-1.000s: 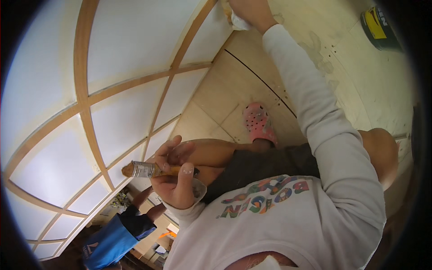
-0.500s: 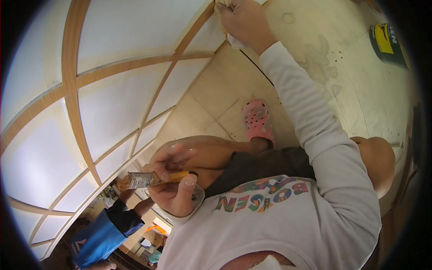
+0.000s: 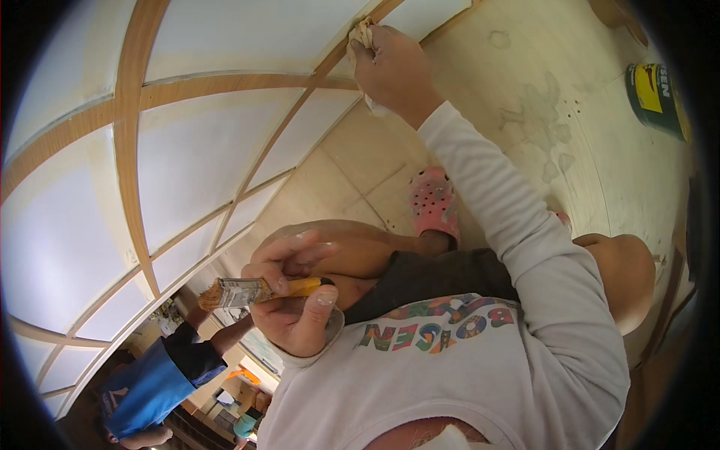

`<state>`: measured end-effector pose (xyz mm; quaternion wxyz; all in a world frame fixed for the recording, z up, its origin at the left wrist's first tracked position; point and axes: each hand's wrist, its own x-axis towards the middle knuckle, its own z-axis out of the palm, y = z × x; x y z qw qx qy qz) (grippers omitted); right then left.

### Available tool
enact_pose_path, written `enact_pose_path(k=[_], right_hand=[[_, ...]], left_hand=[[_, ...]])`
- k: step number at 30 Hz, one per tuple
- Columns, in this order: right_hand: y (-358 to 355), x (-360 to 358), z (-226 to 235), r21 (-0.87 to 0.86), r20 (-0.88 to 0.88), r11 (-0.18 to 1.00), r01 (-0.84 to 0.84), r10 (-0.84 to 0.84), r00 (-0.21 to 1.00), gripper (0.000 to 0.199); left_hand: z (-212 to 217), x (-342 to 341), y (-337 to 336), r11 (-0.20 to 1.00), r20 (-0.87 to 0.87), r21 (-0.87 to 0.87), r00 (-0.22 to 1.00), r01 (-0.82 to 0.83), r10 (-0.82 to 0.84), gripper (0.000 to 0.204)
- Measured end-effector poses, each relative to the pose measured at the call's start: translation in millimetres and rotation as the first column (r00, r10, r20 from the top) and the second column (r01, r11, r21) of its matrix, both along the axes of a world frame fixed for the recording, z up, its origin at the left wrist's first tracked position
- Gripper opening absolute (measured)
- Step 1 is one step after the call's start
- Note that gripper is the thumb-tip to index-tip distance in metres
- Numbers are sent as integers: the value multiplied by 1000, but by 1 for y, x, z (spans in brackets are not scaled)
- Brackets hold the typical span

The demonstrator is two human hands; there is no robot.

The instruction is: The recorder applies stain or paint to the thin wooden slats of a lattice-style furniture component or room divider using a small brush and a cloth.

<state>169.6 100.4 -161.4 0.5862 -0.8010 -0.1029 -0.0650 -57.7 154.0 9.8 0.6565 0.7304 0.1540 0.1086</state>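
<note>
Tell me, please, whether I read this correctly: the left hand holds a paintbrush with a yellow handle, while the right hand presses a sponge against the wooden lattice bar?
Not quite. In the head view the right hand presses a crumpled pale cloth, not a sponge, against the wooden lattice bar. The rest stands: the left hand holds the paintbrush with the yellow handle.

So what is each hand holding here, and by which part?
The left hand holds a paintbrush by its yellow handle, bristles pointing left. The right hand clutches a bunched cloth pressed against a wooden frame strip.
</note>
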Motion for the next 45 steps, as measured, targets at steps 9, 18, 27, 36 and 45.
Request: enact_pose_path(k=[9, 18, 27, 36, 45], right_hand=[[18, -27, 4, -30, -30, 995, -99, 98, 995, 14], [-10, -23, -12, 789, -386, 571, -225, 747, 542, 17], [-108, 41, 2, -98, -601, 718, -689, 510, 616, 31], [-416, 130, 119, -977, -199, 107, -184, -144, 969, 30], [-536, 142, 110, -979, 197, 10, 204, -220, 955, 33]], left_hand=[[-3, -7, 3, 1000, 32, -14, 999, 15, -15, 40], [-10, 2, 5, 994, 57, -98, 998, 45, -40, 41], [-9, 32, -16, 842, 95, -297, 891, 451, -444, 47], [-12, 77, -54, 687, 167, -353, 765, 635, -621, 36], [16, 92, -88, 850, -13, -350, 905, 393, -424, 20]])
